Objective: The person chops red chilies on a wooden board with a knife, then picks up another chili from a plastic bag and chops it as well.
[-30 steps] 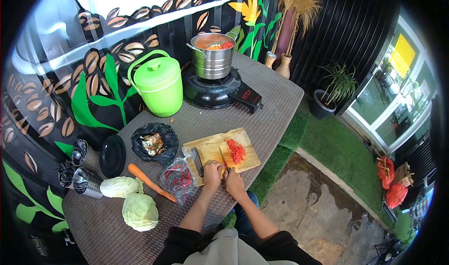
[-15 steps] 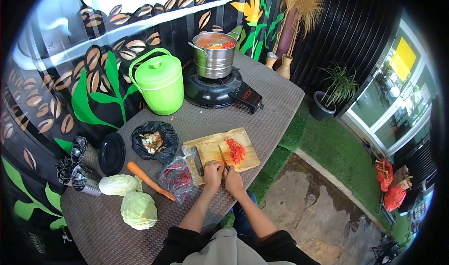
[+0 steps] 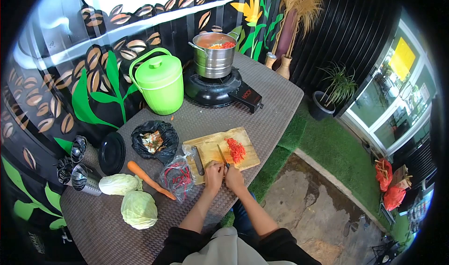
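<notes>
My right hand [image 3: 234,177] is closed around the handle of a knife [image 3: 222,154], whose blade points up and left over the wooden cutting board [image 3: 210,140]. Beside it, my left hand [image 3: 214,175] has its fingers pressed together near the blade, on something small that I cannot make out. Chopped red pieces [image 3: 235,151] lie in a pile on the board's right part. A dark-bladed tool [image 3: 198,161] rests on the board's left part, next to a clear plastic bag [image 3: 177,176] with red chillies inside.
Left of the bag lie a carrot [image 3: 148,178] and two cabbages [image 3: 139,211]. Behind are a black bag of scraps [image 3: 163,134], a green lidded bucket [image 3: 163,87] and a steel pot [image 3: 213,61] on a black stove [image 3: 210,94]. Metal utensil holders [image 3: 86,181] stand far left.
The knife blade has shifted slightly to the left at its tip. Both hands stay in almost the same place on the board.
</notes>
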`<state>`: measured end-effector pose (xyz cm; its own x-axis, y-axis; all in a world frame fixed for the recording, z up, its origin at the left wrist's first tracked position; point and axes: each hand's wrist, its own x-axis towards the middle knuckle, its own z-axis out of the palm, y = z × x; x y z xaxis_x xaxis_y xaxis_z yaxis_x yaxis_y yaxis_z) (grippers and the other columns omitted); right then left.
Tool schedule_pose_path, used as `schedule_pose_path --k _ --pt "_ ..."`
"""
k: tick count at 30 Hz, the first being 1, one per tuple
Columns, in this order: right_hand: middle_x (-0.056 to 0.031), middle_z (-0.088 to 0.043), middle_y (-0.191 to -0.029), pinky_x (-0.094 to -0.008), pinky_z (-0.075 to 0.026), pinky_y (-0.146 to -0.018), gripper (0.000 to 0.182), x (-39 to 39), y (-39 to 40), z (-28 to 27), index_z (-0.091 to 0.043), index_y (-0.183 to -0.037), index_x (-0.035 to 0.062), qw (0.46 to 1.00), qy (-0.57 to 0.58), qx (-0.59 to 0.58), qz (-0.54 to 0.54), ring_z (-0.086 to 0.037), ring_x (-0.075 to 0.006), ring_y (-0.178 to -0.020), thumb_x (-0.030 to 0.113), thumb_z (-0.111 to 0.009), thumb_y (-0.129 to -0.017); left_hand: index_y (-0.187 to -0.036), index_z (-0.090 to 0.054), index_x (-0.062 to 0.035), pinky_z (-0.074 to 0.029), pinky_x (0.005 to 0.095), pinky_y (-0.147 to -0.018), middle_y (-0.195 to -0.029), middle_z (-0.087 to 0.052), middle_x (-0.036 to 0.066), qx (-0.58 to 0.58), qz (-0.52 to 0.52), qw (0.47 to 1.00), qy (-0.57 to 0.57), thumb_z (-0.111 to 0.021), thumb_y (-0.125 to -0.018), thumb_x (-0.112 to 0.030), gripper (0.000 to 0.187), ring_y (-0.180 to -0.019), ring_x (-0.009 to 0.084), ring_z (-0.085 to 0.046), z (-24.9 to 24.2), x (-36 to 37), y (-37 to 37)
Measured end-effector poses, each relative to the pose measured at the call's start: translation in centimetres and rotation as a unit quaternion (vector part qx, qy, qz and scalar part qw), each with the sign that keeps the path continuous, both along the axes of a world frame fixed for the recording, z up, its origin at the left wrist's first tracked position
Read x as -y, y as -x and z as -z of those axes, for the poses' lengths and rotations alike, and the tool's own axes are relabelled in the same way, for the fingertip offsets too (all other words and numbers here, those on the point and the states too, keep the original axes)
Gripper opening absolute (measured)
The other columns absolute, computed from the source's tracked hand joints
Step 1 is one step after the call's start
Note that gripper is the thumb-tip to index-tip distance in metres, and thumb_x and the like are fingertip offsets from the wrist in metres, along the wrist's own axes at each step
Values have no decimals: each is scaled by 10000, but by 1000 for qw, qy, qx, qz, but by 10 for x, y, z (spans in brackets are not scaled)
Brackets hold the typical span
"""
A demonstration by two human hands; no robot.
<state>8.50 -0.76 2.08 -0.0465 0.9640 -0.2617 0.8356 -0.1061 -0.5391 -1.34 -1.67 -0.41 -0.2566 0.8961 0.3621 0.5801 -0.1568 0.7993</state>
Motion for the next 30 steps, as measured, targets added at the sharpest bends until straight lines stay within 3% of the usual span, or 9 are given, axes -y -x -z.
schedule_pose_path --k 5,11,18,20,24,30 --pt "-295 -616 -913 -517 -483 -761 399 -15 -17 5 -498 -1027 -37 997 -16 -29 -68 -609 -450 -868 347 -448 -927 -861 -692 30 -486 376 -690 -808 -609 173 -17 4 1000 -11 -641 -760 -39 132 -735 313 -606 -3 3 2" --pt "-309 -611 -880 -516 -477 -747 396 7 -3 3 -522 -1001 -68 998 -60 -6 14 -601 -447 -869 314 -445 -931 -871 -698 35 -495 324 -639 -806 -642 187 33 -1 999 5 -663 -729 2 150 -699 282 -633 0 0 4" --pt "-302 -613 -892 -519 -481 -768 376 -3 -12 3 -479 -977 -33 997 -34 -9 -69 -611 -448 -869 338 -440 -930 -834 -690 29 -472 339 -603 -713 -616 166 46 -19 999 -13 -681 -714 -40 138 -638 282 -608 0 0 5" --pt "-307 -613 -892 -510 -485 -774 375 12 -3 0 -485 -998 -33 999 -40 17 9 -610 -451 -868 333 -454 -924 -824 -691 26 -468 334 -589 -705 -613 166 68 -24 997 -3 -690 -702 -35 137 -628 276 -606 -3 1 3" --pt "-313 -606 -899 -517 -473 -744 395 -1 -2 0 -511 -999 -58 999 -37 12 7 -607 -449 -845 326 -460 -922 -816 -693 24 -464 333 -575 -702 -612 166 67 -25 997 -16 -692 -704 -41 130 -611 273 -603 -2 -1 5" --pt "-310 -607 -892 -526 -471 -738 359 -20 -37 2 -507 -1022 -35 994 -23 -23 -107 -599 -466 -839 306 -459 -918 -804 -698 13 -464 330 -578 -706 -612 153 72 -25 997 4 -704 -694 -36 121 -591 259 -590 3 -9 6"
